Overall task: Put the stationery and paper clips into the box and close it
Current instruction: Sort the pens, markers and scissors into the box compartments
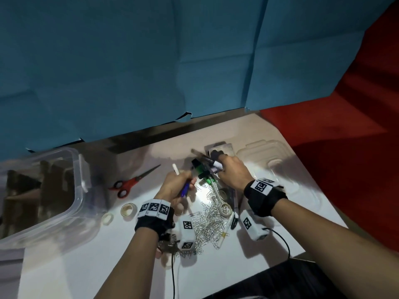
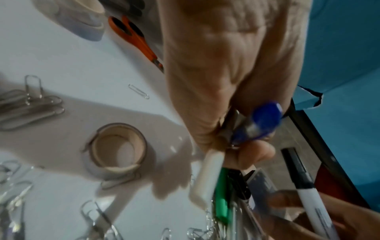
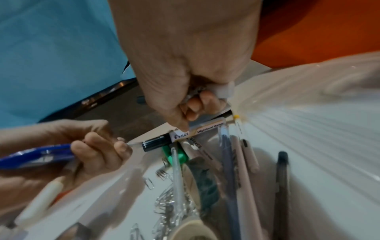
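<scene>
My left hand (image 1: 182, 183) grips a blue pen (image 1: 185, 189) and a white pen (image 1: 176, 170) together above the white table. In the left wrist view the blue pen (image 2: 261, 123) and white pen (image 2: 205, 178) stick out of the fist. My right hand (image 1: 225, 168) grips a bundle of markers (image 1: 205, 167), among them a black-capped whiteboard marker (image 3: 185, 134) and a green one (image 3: 174, 157). A heap of silver paper clips (image 1: 209, 223) lies between my wrists. The clear open box (image 1: 75, 180) stands at the far left.
Red scissors (image 1: 133, 182) lie left of my left hand. Tape rolls (image 1: 129, 209) (image 1: 225, 209) sit by the clips. More pens (image 3: 281, 186) lie under my right hand. The clear lid (image 1: 280, 160) lies at the right. Blue cloth hangs behind the table.
</scene>
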